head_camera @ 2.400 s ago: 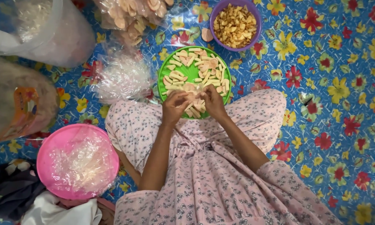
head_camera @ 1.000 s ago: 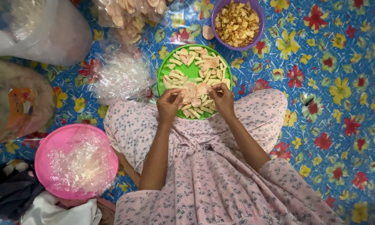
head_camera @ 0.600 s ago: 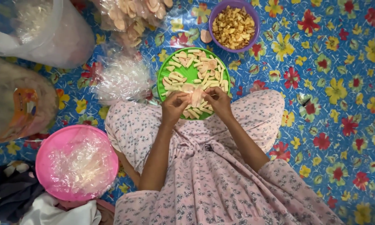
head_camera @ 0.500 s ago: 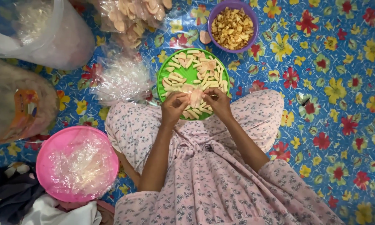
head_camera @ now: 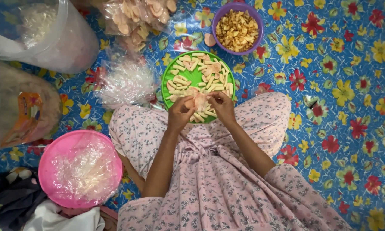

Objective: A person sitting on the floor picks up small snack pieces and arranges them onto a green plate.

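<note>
Two hands, left hand (head_camera: pixel 180 114) and right hand (head_camera: pixel 221 107), pinch a half-hidden pale cracker (head_camera: pixel 199 100).

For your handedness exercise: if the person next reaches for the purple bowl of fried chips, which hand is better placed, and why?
Probably the right hand. The purple bowl sits up and to the right of the green plate, on that hand's side; the left hand would have to cross over the plate.

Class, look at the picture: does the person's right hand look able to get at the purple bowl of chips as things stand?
Probably yes. The right hand is over the green plate, and the purple bowl sits just beyond it with an open top and nothing between, though both hands are pinching a pale piece.
</note>
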